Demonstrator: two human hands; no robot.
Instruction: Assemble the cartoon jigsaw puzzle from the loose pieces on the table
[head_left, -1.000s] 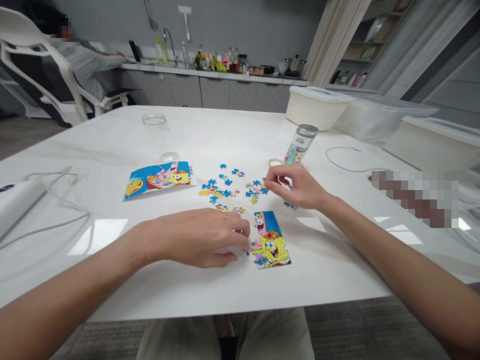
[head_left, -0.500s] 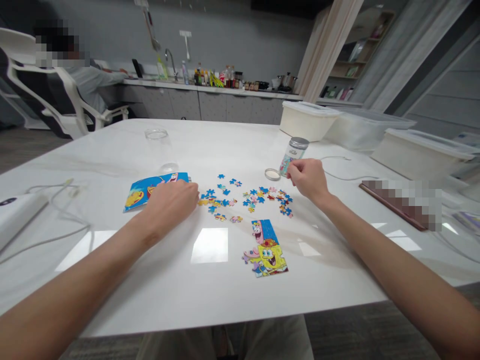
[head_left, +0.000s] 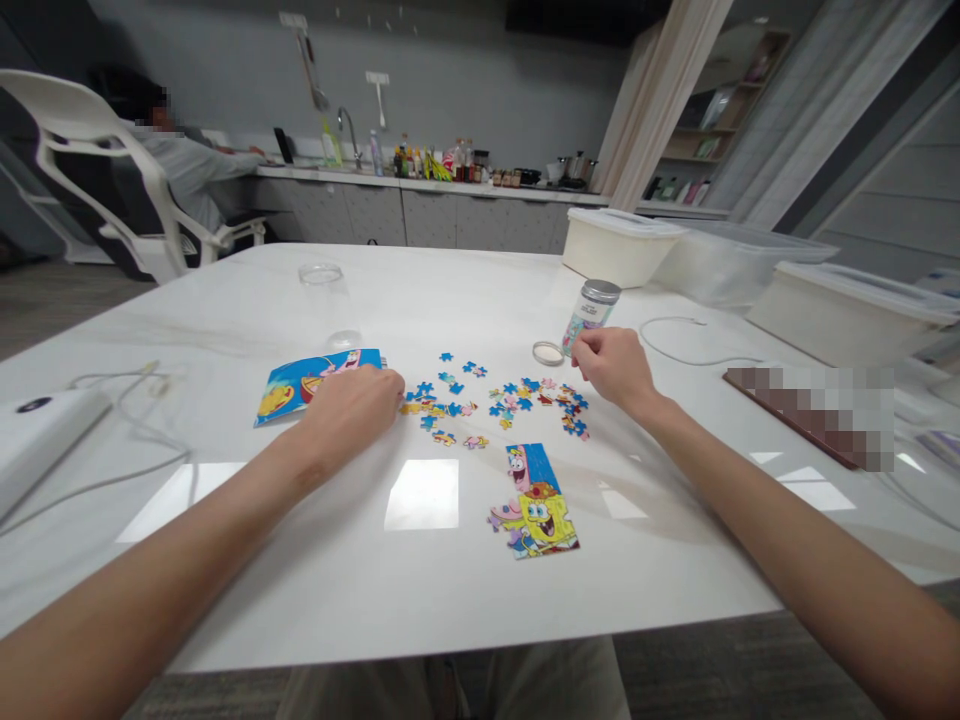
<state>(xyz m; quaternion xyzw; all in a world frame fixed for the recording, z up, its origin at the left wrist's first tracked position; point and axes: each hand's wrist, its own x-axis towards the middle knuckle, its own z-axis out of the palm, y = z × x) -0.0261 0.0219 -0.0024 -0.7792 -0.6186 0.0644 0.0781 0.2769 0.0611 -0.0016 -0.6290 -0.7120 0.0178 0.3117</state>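
Note:
My left hand (head_left: pixel 355 405) rests with curled fingers beside the loose jigsaw pieces (head_left: pixel 427 395), partly covering a blue picture sheet (head_left: pixel 289 385) with cartoon figures. Whatever its fingertips may hold is hidden. On the right, my right hand (head_left: pixel 616 368) is closed, just in front of a printed can (head_left: pixel 589 315) with a silver lid; I cannot make out anything in it. Between the hands lie more loose jigsaw pieces (head_left: pixel 529 392), in a scattered cluster. Nearer to me lies a partly joined puzzle (head_left: pixel 538 510), showing a yellow and a pink cartoon figure, with an uneven left edge.
A ring-shaped lid (head_left: pixel 548 353) lies by the can. A clear jar (head_left: pixel 321 274) stands farther back. White lidded boxes (head_left: pixel 619 250) line the right side, near a cable (head_left: pixel 660 348). A white device (head_left: pixel 45 435) with cables lies left. A person (head_left: pixel 184 165) sits beyond the table.
The whole view has shifted slightly, everything appearing a little lower and to the right. Both hands keep nearly the same places and closed shapes; the puzzle pieces look unchanged.

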